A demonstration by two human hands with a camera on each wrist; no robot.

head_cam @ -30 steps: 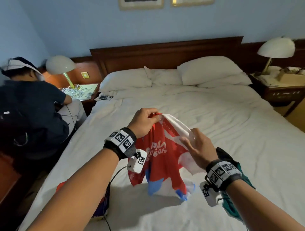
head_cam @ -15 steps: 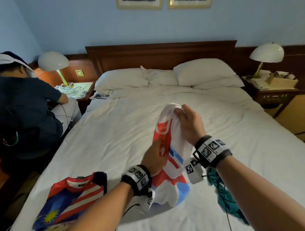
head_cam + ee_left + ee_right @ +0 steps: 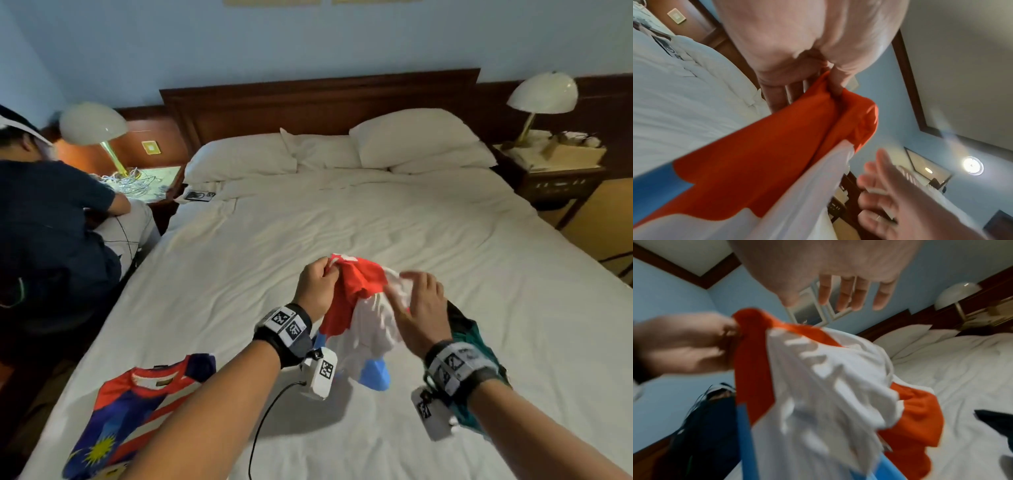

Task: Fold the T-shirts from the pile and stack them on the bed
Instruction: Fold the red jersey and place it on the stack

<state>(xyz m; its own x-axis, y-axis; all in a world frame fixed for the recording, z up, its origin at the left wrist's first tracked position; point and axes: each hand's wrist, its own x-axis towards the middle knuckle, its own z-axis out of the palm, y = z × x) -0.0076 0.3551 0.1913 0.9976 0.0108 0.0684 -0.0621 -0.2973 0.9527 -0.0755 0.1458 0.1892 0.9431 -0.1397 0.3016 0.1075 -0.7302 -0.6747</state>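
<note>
Head view, left to right. A flag shirt lies flat at the near left corner of the bed. Over the near middle of the bed, the left hand pinches the red edge of the shirt, a red, white and blue one that hangs bunched and clear of the sheet. The right hand is beside the white part, fingers spread and loose; whether they touch the cloth cannot be told. A teal garment lies under the right wrist, toward the near right edge.

Step in hand, as judged: finding the shoulders so the shirt can be opened. It would go best if the right hand takes the matching edge at the same height, then both draw apart until the cloth hangs flat before it is laid down.

The left wrist view alone shows thumb against fingers clamping a red fold. The right wrist view alone shows the open palm and the crumpled white folds below it.
</note>
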